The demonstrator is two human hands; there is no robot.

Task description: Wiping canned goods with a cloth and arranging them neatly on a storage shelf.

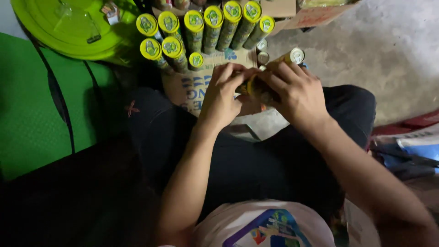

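Note:
I sit cross-legged in dark trousers and hold a tube-shaped can (292, 56) over my lap. Its silver end points away from me. My right hand (292, 91) wraps around the can's body. My left hand (224, 93) pinches at the near end of the same can, fingertips touching the right hand's. Much of the can is hidden under my fingers. Just beyond my hands, several tube cans with yellow-green lids (194, 27) stand in rows on a flattened cardboard sheet (187, 87).
A lime green round lid or tub (68, 27) lies at the top left, beside a green mat (32, 110). Two small silver can ends (262, 51) sit near the rows. Grey concrete floor (388, 50) spreads to the right, with dark and blue bags (411, 151) at the right edge.

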